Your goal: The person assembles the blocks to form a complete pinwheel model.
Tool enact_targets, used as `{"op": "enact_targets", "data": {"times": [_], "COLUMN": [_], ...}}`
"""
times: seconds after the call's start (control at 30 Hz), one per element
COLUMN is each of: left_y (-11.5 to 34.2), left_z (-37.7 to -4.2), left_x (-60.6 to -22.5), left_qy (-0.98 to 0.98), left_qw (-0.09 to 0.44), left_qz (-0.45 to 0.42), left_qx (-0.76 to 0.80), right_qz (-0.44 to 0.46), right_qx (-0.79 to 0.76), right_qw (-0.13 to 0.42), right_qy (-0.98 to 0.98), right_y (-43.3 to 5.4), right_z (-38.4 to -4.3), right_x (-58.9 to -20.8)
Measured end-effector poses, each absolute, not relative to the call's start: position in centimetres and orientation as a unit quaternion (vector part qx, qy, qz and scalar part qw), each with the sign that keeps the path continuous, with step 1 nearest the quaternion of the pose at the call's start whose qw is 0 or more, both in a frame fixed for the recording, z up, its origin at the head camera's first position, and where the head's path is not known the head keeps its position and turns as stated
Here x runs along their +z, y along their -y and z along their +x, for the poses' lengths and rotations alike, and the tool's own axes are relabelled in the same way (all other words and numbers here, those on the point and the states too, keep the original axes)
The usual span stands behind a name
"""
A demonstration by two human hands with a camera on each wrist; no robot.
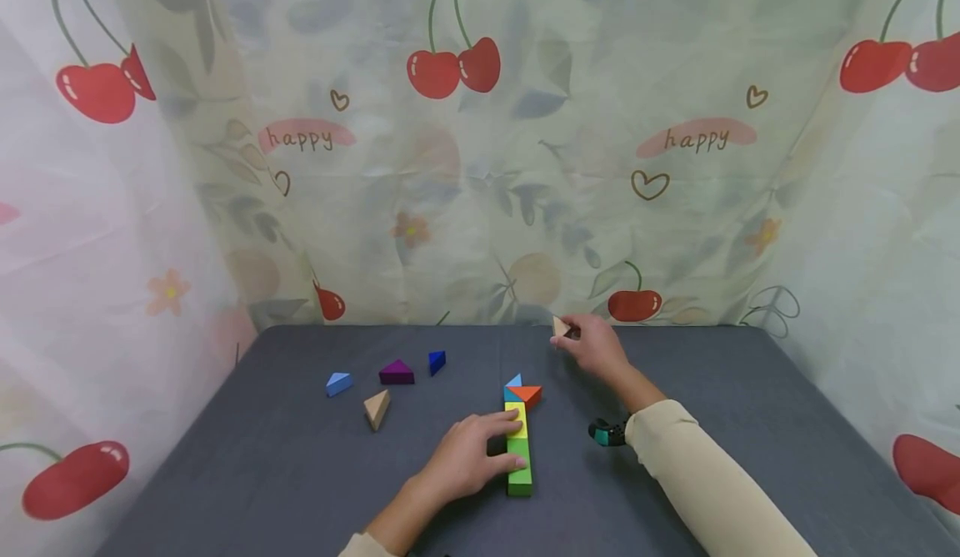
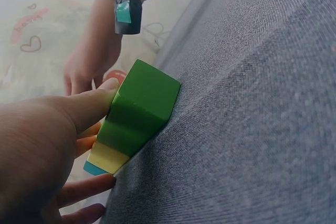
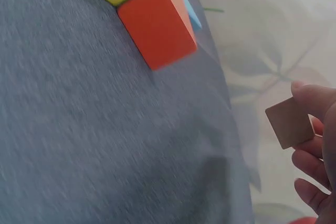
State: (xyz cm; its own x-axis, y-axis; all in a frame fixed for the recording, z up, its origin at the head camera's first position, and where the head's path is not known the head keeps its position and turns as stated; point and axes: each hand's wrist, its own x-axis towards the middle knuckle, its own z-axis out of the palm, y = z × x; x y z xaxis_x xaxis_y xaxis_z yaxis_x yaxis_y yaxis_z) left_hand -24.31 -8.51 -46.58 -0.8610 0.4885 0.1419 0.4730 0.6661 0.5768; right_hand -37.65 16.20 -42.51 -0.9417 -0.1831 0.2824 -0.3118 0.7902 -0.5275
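Note:
My right hand (image 1: 597,348) pinches a plain wooden triangular block (image 1: 559,328) between thumb and fingers, raised at the far edge of the table. In the right wrist view, a flat face of that wooden block (image 3: 290,123) shows. My left hand (image 1: 468,454) rests on a row of blocks, its thumb touching the green block (image 1: 519,480) and its fingers reaching over the yellow block (image 1: 517,424). Beyond the yellow block, an orange triangular block (image 1: 528,395) and light blue pieces (image 1: 513,392) sit at the row's far end. The left fingers are fairly straight.
Left of the row lie a light blue triangular block (image 1: 339,384), a purple one (image 1: 397,372), a dark blue one (image 1: 437,362) and another wooden one (image 1: 377,410). A dark grey cloth (image 1: 285,474) covers the table. A patterned curtain (image 1: 480,207) hangs behind it.

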Motion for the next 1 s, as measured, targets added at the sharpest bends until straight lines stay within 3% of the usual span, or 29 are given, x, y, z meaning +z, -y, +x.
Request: {"op": "enact_targets", "data": {"times": [1.0], "left_y": [8.6], "left_z": [-24.3], "left_x": [-46.5], "left_qy": [-0.910], "left_qw": [0.021], "left_qz": [0.263], "left_qx": [0.321], "right_qz": [0.137], "right_qx": [0.310], "right_qw": [0.094], "right_qy": [0.936], "right_y": [-9.8], "right_z": [-36.2], "right_x": [-44.4]}}
